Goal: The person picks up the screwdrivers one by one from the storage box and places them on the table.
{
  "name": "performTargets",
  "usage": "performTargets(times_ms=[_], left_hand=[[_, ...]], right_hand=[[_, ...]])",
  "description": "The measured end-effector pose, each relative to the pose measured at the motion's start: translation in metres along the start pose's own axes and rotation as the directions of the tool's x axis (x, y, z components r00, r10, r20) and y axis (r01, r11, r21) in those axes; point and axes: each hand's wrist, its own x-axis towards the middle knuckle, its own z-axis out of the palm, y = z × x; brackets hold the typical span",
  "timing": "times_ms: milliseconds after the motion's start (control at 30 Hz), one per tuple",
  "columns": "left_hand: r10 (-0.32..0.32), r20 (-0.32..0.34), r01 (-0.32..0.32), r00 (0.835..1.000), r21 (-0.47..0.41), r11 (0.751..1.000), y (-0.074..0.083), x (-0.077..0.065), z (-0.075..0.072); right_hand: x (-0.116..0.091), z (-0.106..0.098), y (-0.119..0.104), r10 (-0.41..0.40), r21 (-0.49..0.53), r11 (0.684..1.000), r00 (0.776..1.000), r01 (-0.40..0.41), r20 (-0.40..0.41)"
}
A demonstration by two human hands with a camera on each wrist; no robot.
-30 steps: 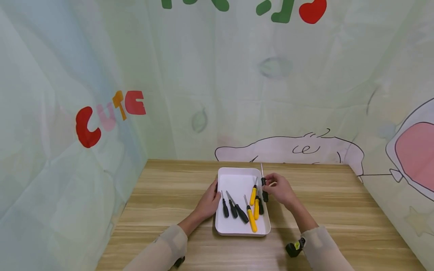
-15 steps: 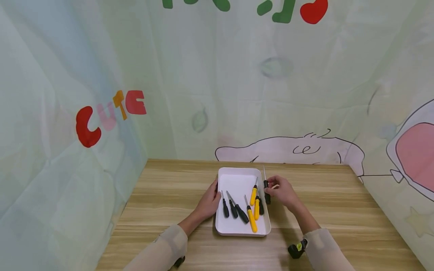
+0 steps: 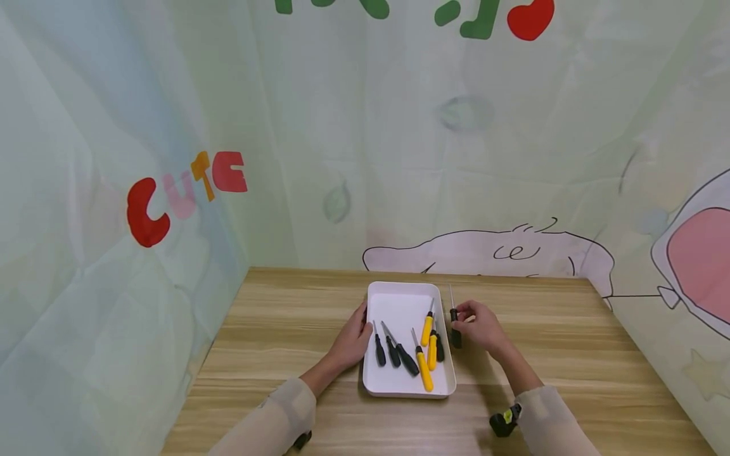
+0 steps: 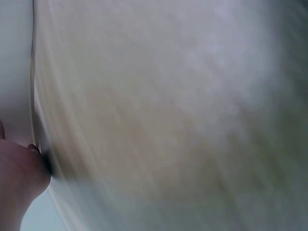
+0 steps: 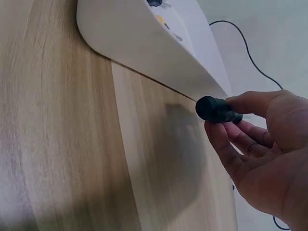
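My right hand (image 3: 480,326) pinches a black-handled screwdriver (image 3: 455,337) between thumb and fingers, its thin shaft pointing toward the wall. It is just off the right side of a white tray (image 3: 399,305). The right wrist view shows the butt of the screwdriver handle (image 5: 211,109) held over the wood, a shadow below it. My left hand (image 3: 350,340) grips the tray's left side, thumb at the rim; in the left wrist view, part of this hand (image 4: 21,175) shows at the pale wall. Inside the tray lie three yellow-handled screwdrivers (image 3: 424,372) and several black-handled ones (image 3: 407,361).
The wooden table (image 3: 274,329) ends at a printed cloth backdrop (image 3: 308,126), which also rises at both sides. A dark cable (image 5: 245,45) curves across the pale background in the right wrist view. Dark wrist devices (image 3: 504,421) sit by the sleeves.
My right hand has moved right and slightly toward me with the screwdriver, from beside the tray's right rim to a small gap away from it. Left hand and tray have stayed put.
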Motion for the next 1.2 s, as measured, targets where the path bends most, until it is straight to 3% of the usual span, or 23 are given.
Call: performTargets(times_ms=[600, 1100, 1200], left_hand=[[-0.017, 0.001, 0.017, 1.000, 0.008, 1.000, 0.001, -0.001, -0.001], [0.065, -0.025, -0.065, 0.998, 0.007, 0.998, 0.005, -0.003, -0.002], [0.054, -0.019, -0.054, 0.998, 0.006, 0.999, 0.004, -0.002, -0.002]], right_hand=[[0.000, 0.003, 0.014, -0.004, -0.098, 0.995, 1.000, 0.005, 0.014], [0.000, 0.010, 0.007, -0.018, -0.249, 0.968, 1.000, 0.016, -0.006], [-0.001, 0.009, 0.006, -0.024, -0.281, 0.959, 1.000, 0.023, 0.001]])
